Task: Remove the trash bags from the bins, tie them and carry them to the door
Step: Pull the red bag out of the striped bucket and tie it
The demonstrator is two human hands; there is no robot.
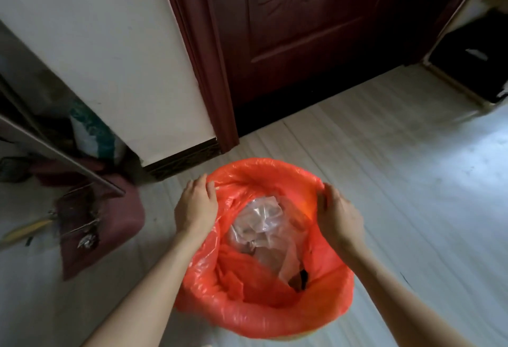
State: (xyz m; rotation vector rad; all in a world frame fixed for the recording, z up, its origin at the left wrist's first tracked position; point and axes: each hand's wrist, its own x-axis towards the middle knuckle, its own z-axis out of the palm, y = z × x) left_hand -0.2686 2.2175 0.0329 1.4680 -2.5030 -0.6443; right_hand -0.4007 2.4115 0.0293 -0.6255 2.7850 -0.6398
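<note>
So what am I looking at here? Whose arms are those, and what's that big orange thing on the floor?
There is no machine here. The arms belong to a person who wears a camera on their head, so you see just what they see when they look down.

The big orange thing is a trash bag lining a bin that stands on the pale floor. The bag folds over the bin's rim, so the bin itself hardly shows. Inside lies crumpled clear plastic.

The left hand and the right hand each grip the bag's top edge, on opposite sides, with fingers curled over it. The bag is not tied.

Ahead is a dark red door. To the left, a maroon cloth lies on the floor.
</note>
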